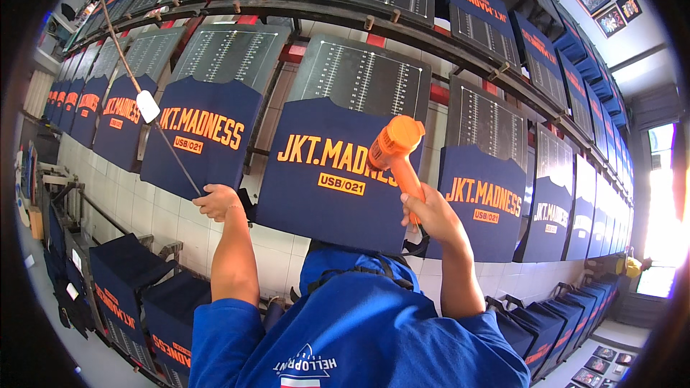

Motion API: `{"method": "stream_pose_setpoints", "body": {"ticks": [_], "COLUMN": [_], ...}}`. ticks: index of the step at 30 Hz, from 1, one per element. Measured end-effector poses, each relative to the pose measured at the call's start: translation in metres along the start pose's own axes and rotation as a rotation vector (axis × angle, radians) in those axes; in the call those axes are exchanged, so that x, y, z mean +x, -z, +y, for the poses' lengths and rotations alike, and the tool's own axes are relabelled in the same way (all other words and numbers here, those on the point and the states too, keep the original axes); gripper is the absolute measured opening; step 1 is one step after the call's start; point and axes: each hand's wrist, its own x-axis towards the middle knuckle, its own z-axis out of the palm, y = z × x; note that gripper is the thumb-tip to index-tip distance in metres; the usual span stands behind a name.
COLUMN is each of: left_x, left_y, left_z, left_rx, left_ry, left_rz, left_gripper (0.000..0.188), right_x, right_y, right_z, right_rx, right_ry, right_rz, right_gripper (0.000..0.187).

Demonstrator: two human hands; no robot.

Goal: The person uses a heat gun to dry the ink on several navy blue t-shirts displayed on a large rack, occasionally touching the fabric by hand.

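My right hand (pixel 436 214) grips the handle of an orange hair dryer (pixel 399 138). Its head is over the right part of the orange lettering on a navy T-shirt (pixel 323 201), hiding some of the print. That shirt lies stretched on a dark board (pixel 352 75) marked with white scales. To the left, my left hand (pixel 219 202) is closed around a thin cord (pixel 180 162), beside a second navy T-shirt (pixel 198 111). The cord runs up to a white connector (pixel 147 106) and on to the upper left.
Boards with navy printed shirts line the row to both sides, including one shirt (pixel 481 197) at my right. A dark metal rail (pixel 316 11) separates them from another row behind. More shirts on boards (pixel 126 273) stand low at the left and right. A bright window (pixel 658 223) is far right.
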Motion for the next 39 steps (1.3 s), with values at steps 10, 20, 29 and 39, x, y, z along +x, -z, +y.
{"method": "stream_pose_setpoints", "body": {"ticks": [10, 20, 29, 39], "left_x": [0.002, -0.001, 0.001, 0.002], "left_y": [-0.002, 0.002, -0.002, -0.002], "left_z": [0.0, 0.003, 0.0, 0.002], "left_rx": [0.006, 0.007, 0.014, 0.036], "left_ry": [-0.005, 0.009, 0.003, 0.005], "left_rz": [0.004, -0.032, -0.01, -0.026], "left_gripper": [0.061, 0.061, 0.061, 0.06], "right_x": [-0.011, 0.012, -0.024, 0.003], "right_y": [-0.004, -0.004, 0.001, 0.006], "right_z": [0.0, -0.012, 0.013, 0.009], "right_rx": [-0.078, -0.081, -0.087, -0.027], "right_ry": [-0.019, 0.047, -0.043, 0.013], "right_rz": [-0.039, 0.071, -0.007, 0.064], "right_gripper": [0.03, 0.034, 0.031, 0.032]}}
